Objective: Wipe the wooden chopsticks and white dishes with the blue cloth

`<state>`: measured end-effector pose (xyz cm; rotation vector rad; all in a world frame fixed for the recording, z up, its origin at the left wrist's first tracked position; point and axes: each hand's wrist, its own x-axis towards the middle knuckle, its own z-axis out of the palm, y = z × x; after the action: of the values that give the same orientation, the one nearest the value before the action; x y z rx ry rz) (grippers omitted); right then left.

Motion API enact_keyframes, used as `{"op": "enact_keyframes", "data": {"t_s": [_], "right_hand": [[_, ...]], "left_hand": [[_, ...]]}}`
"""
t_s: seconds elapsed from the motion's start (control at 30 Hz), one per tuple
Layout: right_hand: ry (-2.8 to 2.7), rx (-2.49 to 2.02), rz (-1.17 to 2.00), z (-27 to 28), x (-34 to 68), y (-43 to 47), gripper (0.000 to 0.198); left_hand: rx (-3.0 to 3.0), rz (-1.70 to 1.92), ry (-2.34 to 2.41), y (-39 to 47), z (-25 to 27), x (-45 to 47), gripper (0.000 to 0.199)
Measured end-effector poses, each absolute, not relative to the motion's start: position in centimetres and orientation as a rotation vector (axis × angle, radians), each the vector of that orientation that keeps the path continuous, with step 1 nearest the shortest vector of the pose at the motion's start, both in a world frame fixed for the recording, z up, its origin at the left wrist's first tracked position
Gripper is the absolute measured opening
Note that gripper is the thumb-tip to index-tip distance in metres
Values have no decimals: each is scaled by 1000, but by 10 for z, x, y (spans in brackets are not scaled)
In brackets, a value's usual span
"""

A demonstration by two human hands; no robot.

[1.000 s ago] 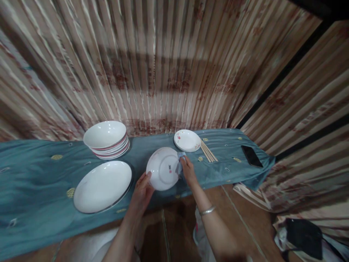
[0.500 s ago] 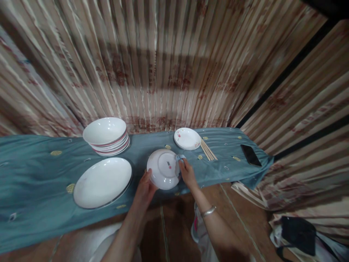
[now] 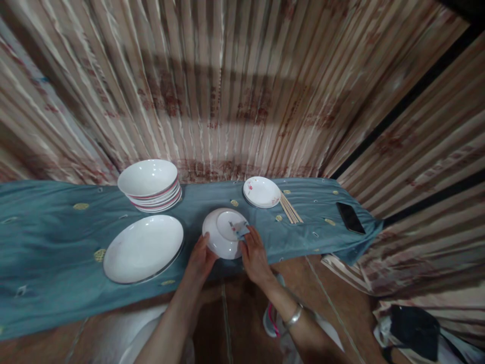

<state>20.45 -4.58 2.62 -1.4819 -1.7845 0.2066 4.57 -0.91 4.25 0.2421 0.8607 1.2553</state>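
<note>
My left hand grips the near left rim of a white plate, whose underside faces me. A round foot ring and a small printed mark show on that underside. In my right hand is a small light-blue cloth, pressed against the plate's underside near the mark. The fingers are closed round the cloth, and a silver bangle sits on that wrist. Both hands are just above the near edge of the table.
A teal tablecloth covers the table. To the left are stacked white bowls and a large oval platter. Small floral plates, wooden chopsticks and a black phone lie rightward. Pleated curtains hang behind.
My right hand has moved with the cloth from the plate's right rim inward across its underside, covering part of the mark. The left hand keeps its hold; the plate has tilted slightly.
</note>
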Motion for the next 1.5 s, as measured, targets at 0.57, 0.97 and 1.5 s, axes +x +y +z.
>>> {"op": "enact_keyframes", "data": {"t_s": [0.57,0.97,1.5], "right_hand": [[-2020,-1271,180,68,169,-36,37],[-1881,-1322,106,71,191,3,34],[-1573,-1656,422,23,229,-1,35]], "left_hand": [[397,1277,747,-18,58,51,38],[484,1277,747,-23,63,56,35],[323,1271,796,-17,55,50,29]]}}
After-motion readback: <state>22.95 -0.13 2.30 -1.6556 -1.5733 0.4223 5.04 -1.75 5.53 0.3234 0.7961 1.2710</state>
